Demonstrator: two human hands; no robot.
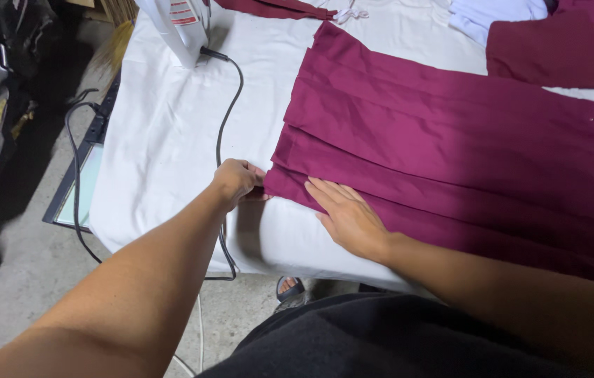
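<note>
Several pleats of the maroon pleated garment (451, 140) already lie flat and stacked on the white-covered tabletop (164, 140); the nearest corner looks not yet settled. Left hand (237, 180) pinches that corner's edge, fingers curled shut on the cloth; right hand (346, 217) lies spread, palm flat on the lowest pleat. Beyond: iron (178, 28) upright, black cord (221, 133) trailing off the tabletop edge.

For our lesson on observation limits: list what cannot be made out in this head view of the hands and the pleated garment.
- Left hand: fingertips curled under at the maroon pleated garment edge.
- Garment's far end: cut off by the right edge.
- White iron: top cut off by the upper edge.
- Right hand: palm is hidden, pressed flat.
</note>
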